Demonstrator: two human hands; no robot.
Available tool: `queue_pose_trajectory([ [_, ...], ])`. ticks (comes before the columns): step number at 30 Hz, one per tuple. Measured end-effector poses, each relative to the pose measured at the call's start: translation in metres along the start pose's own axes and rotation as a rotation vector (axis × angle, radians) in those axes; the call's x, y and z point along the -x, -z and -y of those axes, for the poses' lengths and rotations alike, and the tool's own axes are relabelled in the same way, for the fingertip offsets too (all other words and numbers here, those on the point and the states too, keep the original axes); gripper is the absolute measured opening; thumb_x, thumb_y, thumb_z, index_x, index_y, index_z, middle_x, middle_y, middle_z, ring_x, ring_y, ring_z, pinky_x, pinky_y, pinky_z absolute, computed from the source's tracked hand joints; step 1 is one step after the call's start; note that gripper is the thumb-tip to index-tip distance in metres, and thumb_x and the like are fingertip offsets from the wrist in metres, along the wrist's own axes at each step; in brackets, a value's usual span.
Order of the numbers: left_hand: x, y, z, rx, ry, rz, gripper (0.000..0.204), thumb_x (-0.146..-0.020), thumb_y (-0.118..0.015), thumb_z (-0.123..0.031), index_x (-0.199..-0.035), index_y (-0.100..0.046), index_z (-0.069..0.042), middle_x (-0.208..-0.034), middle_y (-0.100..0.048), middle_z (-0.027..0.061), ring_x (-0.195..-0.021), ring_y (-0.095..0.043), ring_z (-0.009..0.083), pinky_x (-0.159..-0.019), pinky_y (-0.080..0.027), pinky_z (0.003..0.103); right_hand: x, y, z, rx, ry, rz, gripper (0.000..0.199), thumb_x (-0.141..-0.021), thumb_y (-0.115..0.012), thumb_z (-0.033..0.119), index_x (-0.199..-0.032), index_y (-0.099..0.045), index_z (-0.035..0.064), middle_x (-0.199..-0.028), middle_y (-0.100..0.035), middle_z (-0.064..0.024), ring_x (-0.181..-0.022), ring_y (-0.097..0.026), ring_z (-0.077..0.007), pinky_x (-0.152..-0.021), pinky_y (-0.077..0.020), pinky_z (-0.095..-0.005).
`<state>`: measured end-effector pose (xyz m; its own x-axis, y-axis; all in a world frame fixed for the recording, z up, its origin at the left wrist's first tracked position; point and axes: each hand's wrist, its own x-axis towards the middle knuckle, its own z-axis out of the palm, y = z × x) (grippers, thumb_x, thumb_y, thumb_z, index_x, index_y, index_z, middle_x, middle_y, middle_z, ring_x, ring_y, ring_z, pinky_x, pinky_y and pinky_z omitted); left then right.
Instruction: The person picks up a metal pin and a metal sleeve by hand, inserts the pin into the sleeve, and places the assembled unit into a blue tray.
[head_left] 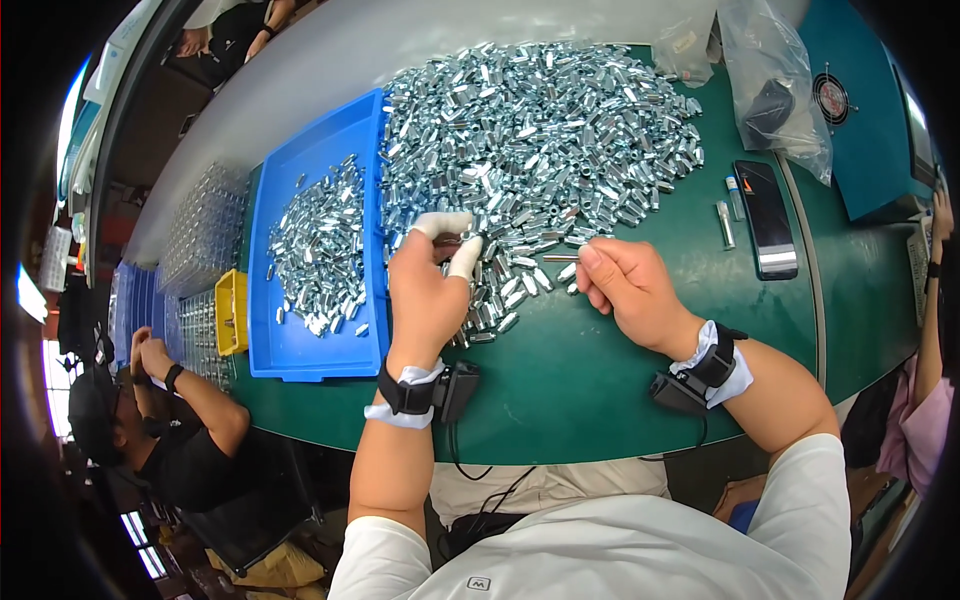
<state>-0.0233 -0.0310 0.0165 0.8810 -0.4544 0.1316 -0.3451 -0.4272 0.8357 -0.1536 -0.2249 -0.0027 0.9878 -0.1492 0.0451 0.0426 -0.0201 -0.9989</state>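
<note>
A large heap of shiny hexagonal metal sleeves (530, 140) lies on the green table in front of me. My left hand (430, 275) is at the heap's near left edge, with white covers on the thumb and index finger. Its fingers are curled in toward each other; metal shows at the tips, but whether it is held or lies behind them is hard to make out. Between thumb and fingers, my right hand (630, 290) pinches a thin metal rod (563, 258) that points left toward my left hand. Loose sleeves lie under and between both hands.
On the left, a blue tray (320, 365) holds a smaller pile of sleeves. Beyond it stand a yellow bin (232, 312) and clear plastic racks (205, 230). A phone (765, 220), small tubes (726, 225) and a plastic bag (775, 90) lie right. Other people sit nearby.
</note>
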Motion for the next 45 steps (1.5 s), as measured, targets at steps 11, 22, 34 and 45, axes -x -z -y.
queue_pose_trajectory([
  [11,0.016,-0.006,-0.017,0.165,-0.323,0.384,0.028,-0.091,-0.058,0.007,-0.118,-0.064,0.0,-0.105,-0.064,0.0084,-0.088,-0.063,0.0149,-0.078,-0.05,0.025,-0.002,0.002,0.0,0.082,0.079,0.033,0.039,-0.104,-0.047,0.026,-0.075,-0.058,0.0016,-0.062,-0.054,-0.0006,-0.055,-0.05,-0.007,-0.051,-0.0394,-0.0245],
  [22,0.027,-0.015,-0.016,0.382,0.045,0.263,0.018,-0.088,-0.07,-0.004,-0.105,-0.069,-0.001,-0.085,-0.071,0.0072,-0.074,-0.067,0.0124,-0.065,-0.053,0.025,-0.001,0.001,0.003,0.076,0.041,0.049,0.037,-0.103,-0.048,0.023,-0.075,-0.059,0.0013,-0.061,-0.054,-0.0017,-0.053,-0.051,-0.0085,-0.051,-0.0397,-0.0255],
  [34,0.031,-0.019,-0.018,0.449,-0.011,0.332,0.02,-0.091,-0.068,-0.006,-0.11,-0.068,-0.001,-0.085,-0.07,0.0062,-0.071,-0.063,0.0107,-0.063,-0.051,0.025,-0.002,-0.002,0.0,0.185,0.184,0.072,0.036,-0.103,-0.048,0.022,-0.076,-0.061,0.0016,-0.058,-0.053,-0.0017,-0.052,-0.05,-0.0085,-0.051,-0.0398,-0.0255],
  [45,0.002,0.012,-0.018,0.588,-0.057,-0.417,0.019,-0.092,-0.066,-0.008,-0.11,-0.068,-0.003,-0.098,-0.068,0.0087,-0.085,-0.06,0.0139,-0.075,-0.048,0.025,0.0,0.001,0.001,-0.035,-0.05,-0.007,0.041,-0.105,-0.045,0.032,-0.08,-0.059,0.0029,-0.061,-0.051,0.0009,-0.055,-0.046,-0.0054,-0.051,-0.037,-0.0224],
])
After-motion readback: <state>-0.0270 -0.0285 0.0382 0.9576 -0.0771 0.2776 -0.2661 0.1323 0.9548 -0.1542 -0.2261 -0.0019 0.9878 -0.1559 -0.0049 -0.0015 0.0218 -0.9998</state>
